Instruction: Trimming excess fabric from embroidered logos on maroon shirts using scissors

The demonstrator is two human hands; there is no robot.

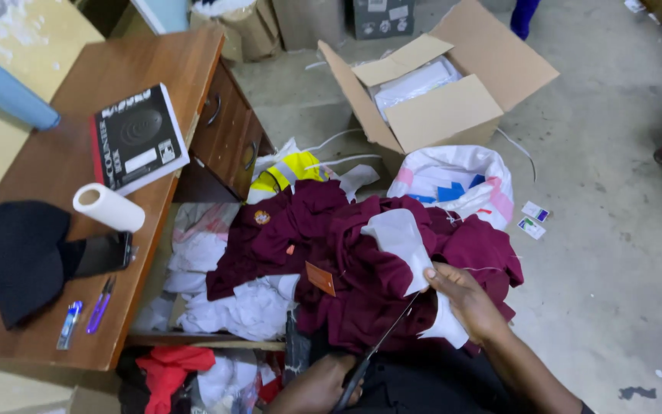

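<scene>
A pile of maroon garments (362, 253) lies in front of me, with a strip of white fabric (404, 241) on top. My right hand (465, 303) pinches that white fabric near its lower part. My left hand (317, 387), at the bottom edge, grips the handles of black scissors (381, 341). Their blades point up toward the white fabric beside my right fingers. A small orange tag (320, 278) hangs on the maroon cloth.
A wooden desk (147, 69) on the left carries a black book (138, 138), a paper roll (107, 208), a phone (105, 253) and dark cloth (13, 257). White scraps (239, 307) fill an open drawer. An open cardboard box (438, 115) and a white sack (453, 180) stand behind.
</scene>
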